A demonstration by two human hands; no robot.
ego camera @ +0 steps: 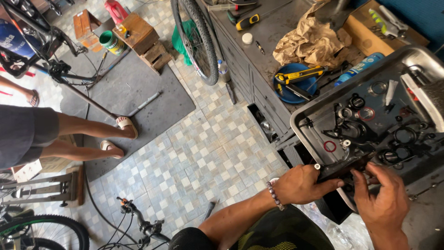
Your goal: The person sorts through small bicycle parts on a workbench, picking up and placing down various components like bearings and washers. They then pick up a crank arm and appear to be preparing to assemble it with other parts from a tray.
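My left hand (303,184) grips the near end of a dark, greasy bike part (342,167); its long axis runs left to right, rising slightly rightward, over the metal tray's (300,121) front rim. My right hand (381,194) clasps its other end.

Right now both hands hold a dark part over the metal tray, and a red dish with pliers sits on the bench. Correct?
Not quite. The dish is blue, not red, as the head view shows. Left hand and right hand do hold the dark part over the metal tray.
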